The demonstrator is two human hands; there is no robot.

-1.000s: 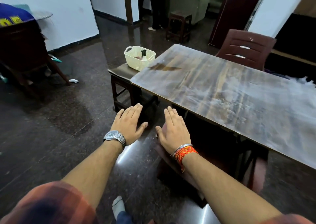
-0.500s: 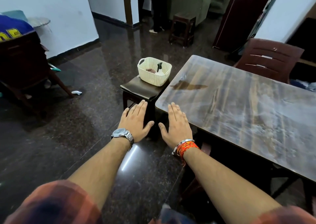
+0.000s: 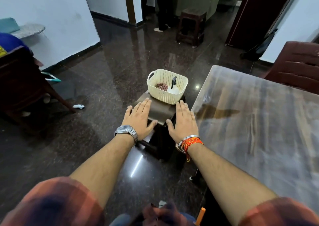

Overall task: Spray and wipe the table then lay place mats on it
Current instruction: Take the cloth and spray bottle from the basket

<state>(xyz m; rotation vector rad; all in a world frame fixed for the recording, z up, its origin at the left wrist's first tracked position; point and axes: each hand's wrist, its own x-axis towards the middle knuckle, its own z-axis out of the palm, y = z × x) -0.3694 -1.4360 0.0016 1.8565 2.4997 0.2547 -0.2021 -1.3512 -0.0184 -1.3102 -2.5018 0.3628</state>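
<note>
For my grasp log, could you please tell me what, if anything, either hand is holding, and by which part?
Nothing is held: the left hand and the right hand are both open, fingers straight, near the basket.

No legible txt; yellow print on blue cloth unreadable.

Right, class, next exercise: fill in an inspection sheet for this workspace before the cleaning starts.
Surface: glossy wood-grain table, one dark patch near its corner.
Job's things: cream perforated plastic basket holding white spray bottle and checked cloth, on brown place mats atop dark stool.
Clutter: small white object on floor.
Hands: left hand and right hand flat, fingers straight, holding nothing.
Cables: nothing seen.
Surroundings: brown slatted chair, second stool, person standing beyond.
</note>
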